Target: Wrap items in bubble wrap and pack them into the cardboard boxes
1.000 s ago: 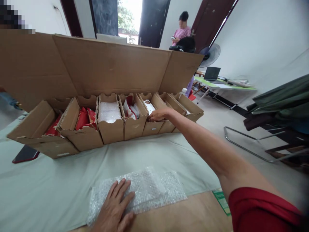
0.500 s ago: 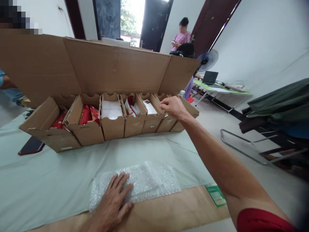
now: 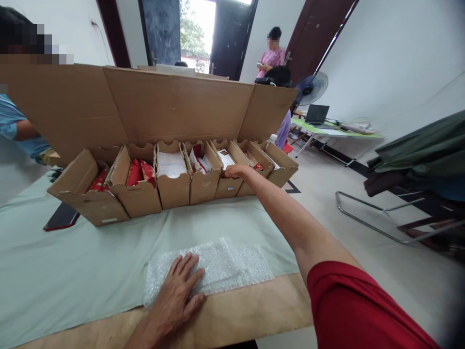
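Touching bubble wrap (image 3: 225, 266), left fingers (image 3: 189, 264) spread; right fingers (image 3: 230, 170) half-hidden at carton (image 3: 223, 188) (grip unclear).

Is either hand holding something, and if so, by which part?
The left hand lies flat on bubble wrap, gripping nothing. The right hand is at the front rim of a cardboard box; whether it grips anything cannot be told.

The left hand (image 3: 177, 294) lies palm down, fingers parted; the right hand (image 3: 234, 170), fingertips hidden, ends an outstretched arm (image 3: 290, 220).
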A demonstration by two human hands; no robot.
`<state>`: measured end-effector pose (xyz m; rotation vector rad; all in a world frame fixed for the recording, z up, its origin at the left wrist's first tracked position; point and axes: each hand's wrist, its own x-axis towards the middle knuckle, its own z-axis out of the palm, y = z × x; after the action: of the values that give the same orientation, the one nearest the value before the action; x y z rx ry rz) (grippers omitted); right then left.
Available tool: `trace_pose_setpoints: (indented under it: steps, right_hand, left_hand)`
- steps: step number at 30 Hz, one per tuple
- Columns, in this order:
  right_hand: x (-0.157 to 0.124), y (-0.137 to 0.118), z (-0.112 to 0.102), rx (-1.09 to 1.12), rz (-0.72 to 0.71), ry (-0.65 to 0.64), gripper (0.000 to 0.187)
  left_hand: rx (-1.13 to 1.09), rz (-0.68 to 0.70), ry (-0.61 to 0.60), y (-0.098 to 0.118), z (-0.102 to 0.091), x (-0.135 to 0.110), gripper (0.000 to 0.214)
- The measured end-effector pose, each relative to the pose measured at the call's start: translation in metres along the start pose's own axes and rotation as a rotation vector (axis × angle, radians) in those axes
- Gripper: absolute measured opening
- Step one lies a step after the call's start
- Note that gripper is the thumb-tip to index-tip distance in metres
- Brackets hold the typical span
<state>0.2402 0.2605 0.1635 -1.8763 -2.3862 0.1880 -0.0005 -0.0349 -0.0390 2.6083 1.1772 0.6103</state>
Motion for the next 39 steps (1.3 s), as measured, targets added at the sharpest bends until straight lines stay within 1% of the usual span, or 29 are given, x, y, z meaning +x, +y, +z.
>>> trace_pose_setpoints:
  steps: [2,3,6,8,9,10,11,12,14,16,17,18,20,21,23,25,26,28,30,32,34,36,39]
  right_hand:
    - [-0.005,0.000,-0.002,-0.006,0.087,-0.009,0.036]
    - [-0.009,0.001,-0.008,-0.006,0.126,0.006,0.034]
    - [-0.031,0.004,-0.040,-0.008,0.183,0.126,0.026]
    - [-0.059,0.005,-0.064,0.016,0.155,0.259,0.031]
    - [-0.077,0.004,-0.072,0.045,0.117,0.339,0.034]
    - [-0.097,0.002,-0.077,0.100,0.051,0.435,0.035]
    - [-0.119,-0.002,-0.077,0.155,-0.027,0.523,0.034]
    - [-0.141,-0.007,-0.071,0.198,-0.101,0.600,0.032]
    - [-0.184,-0.020,-0.046,0.220,-0.271,0.654,0.026]
    - [-0.221,-0.036,-0.008,0.204,-0.429,0.635,0.024]
    - [-0.237,-0.043,0.012,0.192,-0.490,0.591,0.025]
    - [-0.251,-0.050,0.033,0.181,-0.553,0.544,0.026]
    - [-0.274,-0.063,0.069,0.186,-0.646,0.488,0.027]
    - [-0.283,-0.068,0.083,0.209,-0.671,0.482,0.026]
    - [-0.299,-0.075,0.105,0.309,-0.663,0.497,0.024]
    - [-0.311,-0.077,0.116,0.455,-0.590,0.516,0.026]
    - [-0.315,-0.078,0.119,0.524,-0.534,0.529,0.029]
    - [-0.319,-0.078,0.122,0.594,-0.426,0.556,0.033]
    - [-0.321,-0.080,0.123,0.552,-0.376,0.591,0.033]
    - [-0.320,-0.084,0.122,0.433,-0.391,0.614,0.032]
    - [-0.318,-0.088,0.122,0.323,-0.427,0.611,0.029]
    - [-0.315,-0.092,0.123,0.266,-0.434,0.588,0.029]
    - [-0.308,-0.093,0.127,0.245,-0.370,0.602,0.038]
  left_hand:
    - [-0.014,-0.001,0.008,0.000,0.000,0.000,0.046]
    - [-0.017,-0.001,0.011,0.000,0.000,0.000,0.046]
    - [-0.031,-0.010,0.001,-0.001,0.002,-0.001,0.046]
    - [-0.078,-0.015,0.017,0.000,0.003,-0.002,0.048]
    - [-0.123,-0.026,0.048,0.000,0.002,-0.002,0.048]
    - [-0.187,-0.053,0.093,0.001,0.000,-0.003,0.049]
    - [-0.272,-0.098,0.147,0.003,-0.003,-0.002,0.049]
    - [-0.387,-0.162,0.194,0.006,-0.009,-0.001,0.050]
    - [-0.727,-0.316,0.262,0.015,-0.024,0.005,0.055]
    - [-1.172,-0.445,0.290,0.027,-0.041,0.015,0.065]
    - [-1.386,-0.490,0.298,0.033,-0.049,0.020,0.070]
    - [-1.555,-0.525,0.303,0.040,-0.055,0.026,0.074]
    - [-1.753,-0.595,0.335,0.050,-0.062,0.035,0.073]
    - [-1.797,-0.634,0.362,0.054,-0.062,0.038,0.070]
    - [-1.828,-0.709,0.415,0.060,-0.060,0.040,0.062]
    - [-1.851,-0.756,0.435,0.063,-0.056,0.038,0.059]
    - [-1.884,-0.753,0.432,0.065,-0.055,0.037,0.060]
    - [-1.989,-0.697,0.418,0.067,-0.056,0.034,0.061]
    - [-2.102,-0.614,0.378,0.069,-0.060,0.032,0.063]
    - [-2.173,-0.566,0.330,0.072,-0.063,0.030,0.066]
    - [-2.222,-0.561,0.301,0.073,-0.064,0.027,0.069]
    - [-2.257,-0.558,0.287,0.073,-0.064,0.023,0.073]
    - [-2.287,-0.524,0.259,0.070,-0.062,0.016,0.083]
